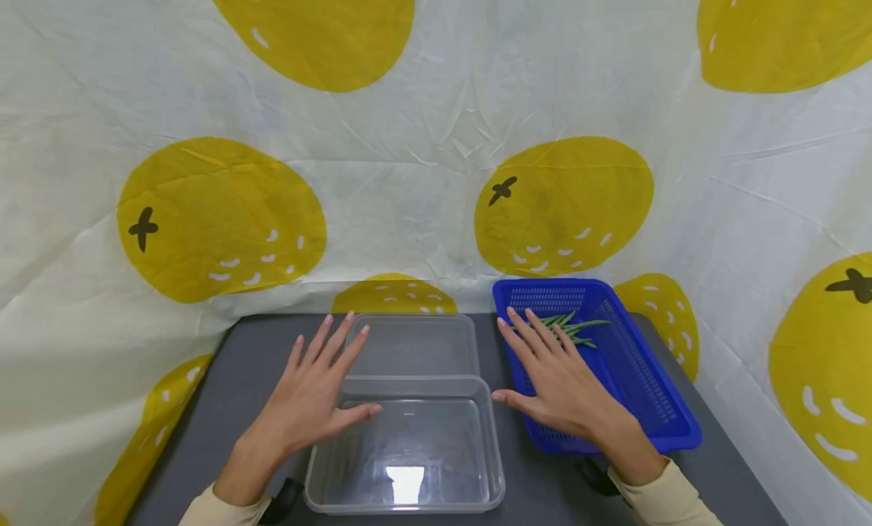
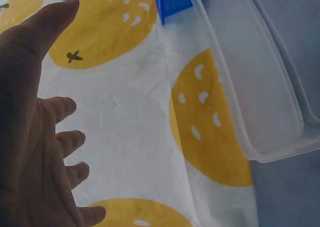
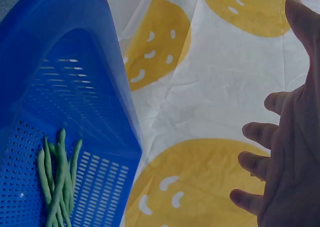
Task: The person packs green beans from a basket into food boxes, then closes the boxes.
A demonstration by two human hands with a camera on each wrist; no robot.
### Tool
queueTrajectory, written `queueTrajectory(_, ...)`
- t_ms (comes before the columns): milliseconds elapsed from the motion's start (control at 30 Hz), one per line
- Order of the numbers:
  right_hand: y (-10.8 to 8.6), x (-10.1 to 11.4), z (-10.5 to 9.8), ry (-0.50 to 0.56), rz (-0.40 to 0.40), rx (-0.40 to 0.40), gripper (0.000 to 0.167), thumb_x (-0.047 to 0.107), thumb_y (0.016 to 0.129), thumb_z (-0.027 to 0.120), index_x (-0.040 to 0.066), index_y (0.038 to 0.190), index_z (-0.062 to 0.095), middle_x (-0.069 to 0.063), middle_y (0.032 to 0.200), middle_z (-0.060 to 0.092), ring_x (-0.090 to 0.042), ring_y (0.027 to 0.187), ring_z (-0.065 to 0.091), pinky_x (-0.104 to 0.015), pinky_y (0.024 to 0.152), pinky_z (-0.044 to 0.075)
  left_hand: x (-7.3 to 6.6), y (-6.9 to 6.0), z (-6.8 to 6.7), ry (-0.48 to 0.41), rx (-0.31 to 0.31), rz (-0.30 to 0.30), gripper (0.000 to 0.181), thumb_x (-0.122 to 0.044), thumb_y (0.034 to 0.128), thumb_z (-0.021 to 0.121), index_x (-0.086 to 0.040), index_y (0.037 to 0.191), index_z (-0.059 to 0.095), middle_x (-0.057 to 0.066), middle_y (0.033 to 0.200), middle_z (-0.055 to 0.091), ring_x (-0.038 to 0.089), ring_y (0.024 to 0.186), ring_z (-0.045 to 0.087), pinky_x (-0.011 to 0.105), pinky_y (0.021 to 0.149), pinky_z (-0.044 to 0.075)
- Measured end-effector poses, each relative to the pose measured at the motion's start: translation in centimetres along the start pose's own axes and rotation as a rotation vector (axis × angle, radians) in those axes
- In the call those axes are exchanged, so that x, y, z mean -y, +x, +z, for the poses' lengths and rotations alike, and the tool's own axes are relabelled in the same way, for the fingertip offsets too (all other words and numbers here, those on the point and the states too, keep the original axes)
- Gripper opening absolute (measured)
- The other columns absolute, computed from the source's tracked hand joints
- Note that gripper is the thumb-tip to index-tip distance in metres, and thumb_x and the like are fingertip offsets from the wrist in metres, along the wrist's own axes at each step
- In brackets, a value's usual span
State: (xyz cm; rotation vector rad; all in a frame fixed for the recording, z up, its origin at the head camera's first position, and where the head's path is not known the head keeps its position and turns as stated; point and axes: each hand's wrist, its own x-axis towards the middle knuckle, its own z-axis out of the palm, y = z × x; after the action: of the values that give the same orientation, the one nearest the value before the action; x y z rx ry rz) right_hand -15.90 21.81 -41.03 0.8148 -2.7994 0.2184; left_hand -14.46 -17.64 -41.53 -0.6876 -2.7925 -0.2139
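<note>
My left hand (image 1: 309,401) hovers palm down with fingers spread, over the left side of a clear plastic container (image 1: 487,443), and holds nothing. In the left wrist view its fingers (image 2: 67,142) stand apart from the container's wall (image 2: 235,102). Over the near left part of a blue plastic basket (image 1: 654,375) is my right hand (image 1: 565,386), also spread and holding nothing. Several green beans (image 1: 579,331) lie at the basket's far end, partly hidden by the right fingers in the head view. The right wrist view shows the beans (image 3: 60,182) bunched together.
Behind the container lies a clear flat lid (image 1: 415,344). All of these are on a dark grey table (image 1: 232,405). A white cloth (image 1: 402,208) printed with big yellow fruit hangs behind the table and at both sides.
</note>
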Motion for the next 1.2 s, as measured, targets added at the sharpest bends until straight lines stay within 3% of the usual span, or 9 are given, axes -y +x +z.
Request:
queueTrajectory(267,0.1,-0.8,-0.4,0.101,-0.017,-0.009,0.091,0.063,0.095,0.057,0.021,0.165,0.014,-0.005,0.17,0.017,-0.032,0.155,0.019,-0.06,0.117,0.025,1.3,0.8,0.5,-0.119,-0.007,0.036,0.104,-0.06,0.0873,0.071,-0.02,0.165,0.014,0.012,0.17,0.01,0.04,0.155,0.01,0.066,0.114,0.028)
queueTrajectory(467,0.1,-1.5,-1.3,0.328,0.032,0.0,0.076,0.044,0.101,0.06,0.026,0.163,0.021,-0.006,0.165,0.031,-0.031,0.149,0.033,-0.058,0.114,0.034,3.0,1.0,1.3,-0.37,-0.023,-0.003,0.097,-0.027,0.0877,0.081,-0.018,0.164,0.021,0.012,0.167,0.022,0.042,0.149,0.025,0.064,0.105,0.04)
queueTrajectory(600,0.4,-2.6,-1.6,0.43,0.002,-0.036,0.061,0.021,0.104,0.06,0.018,0.159,0.034,-0.008,0.153,0.049,-0.031,0.139,0.047,-0.057,0.108,0.041,4.1,1.1,2.2,-0.526,-0.005,-0.041,0.088,-0.018,0.0883,0.08,-0.02,0.161,0.03,0.013,0.161,0.036,0.042,0.144,0.035,0.065,0.105,0.039)
queueTrajectory(733,0.7,-4.0,-1.8,0.489,-0.034,-0.064,0.053,0.007,0.101,0.061,0.01,0.152,0.046,-0.006,0.139,0.062,-0.028,0.124,0.061,-0.048,0.096,0.052,5.1,0.9,3.1,-0.658,0.025,-0.142,0.069,-0.016,0.0914,0.077,-0.015,0.153,0.045,0.013,0.151,0.048,0.04,0.134,0.05,0.06,0.1,0.046)
queueTrajectory(900,0.9,-5.7,-2.1,0.566,0.004,-0.019,0.041,0.007,0.102,0.059,0.013,0.142,0.058,0.001,0.126,0.07,-0.02,0.111,0.067,-0.033,0.088,0.056,6.5,0.4,3.9,-0.811,0.073,-0.302,0.053,-0.017,0.0947,0.073,-0.011,0.144,0.055,0.015,0.142,0.057,0.039,0.123,0.059,0.049,0.092,0.054)
queueTrajectory(1100,1.0,-7.5,-2.2,0.582,0.016,0.038,0.032,0.013,0.104,0.058,0.019,0.134,0.064,0.005,0.12,0.072,-0.013,0.108,0.067,-0.036,0.092,0.055,8.0,0.1,4.9,-0.944,0.198,-0.476,0.051,-0.019,0.0961,0.071,0.0,0.141,0.056,0.025,0.136,0.059,0.034,0.114,0.063,0.043,0.081,0.057)
queueTrajectory(1200,1.1,-8.5,-2.3,0.575,0.03,0.053,0.031,0.011,0.103,0.059,0.021,0.131,0.066,0.007,0.118,0.072,-0.013,0.107,0.067,-0.037,0.092,0.055,8.2,0.0,5.4,-0.98,0.226,-0.541,0.049,-0.016,0.0958,0.071,0.004,0.138,0.057,0.026,0.129,0.061,0.031,0.108,0.065,0.045,0.078,0.059)
